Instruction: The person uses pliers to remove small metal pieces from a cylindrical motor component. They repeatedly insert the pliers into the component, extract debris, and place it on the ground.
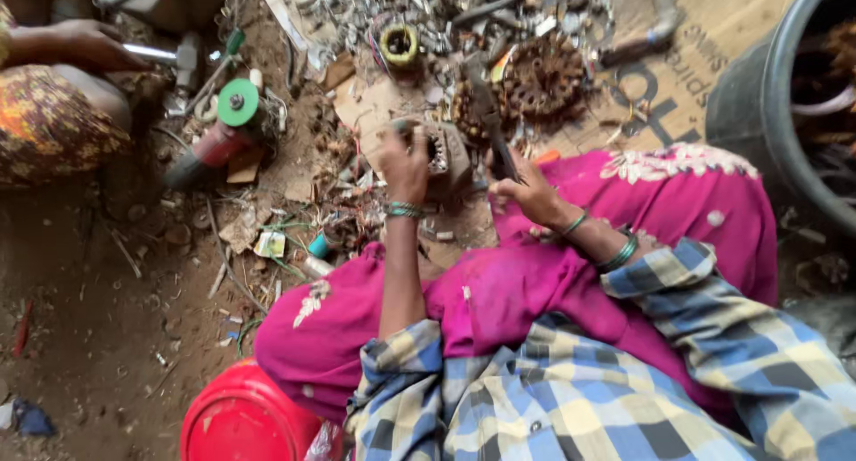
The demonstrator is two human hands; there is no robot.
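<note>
Gripping a rusty motor part (443, 160) w/ the left hand (406, 162), fingers curled tight over its near-left edge, the person is steadying it on the ground just beyond the knees, approx centre of view. Right hand (528, 193) is closing fully around a dark tool (486, 122) (pliers or cutters, can't tell which), and the tool's long axis is running from the fist up toward 11 o'clock, so its tip is lying just right of the part, close to touching. The part is sitting at about 10 o'clock from the right fist and right under the left hand, so the left is the nearer one. Rusty toothed discs (539, 78) are lying at 1 o'clock from the part, w/ a yellow-rimmed coil (399, 44) at 12. An angle grinder (218, 131) w/ a green disc is resting at 9 o'clock. Another person's hand (85, 44) is working at far top left. A red tub (241, 421) is sitting at 7 o'clock by the pink fabric (535, 283).
</note>
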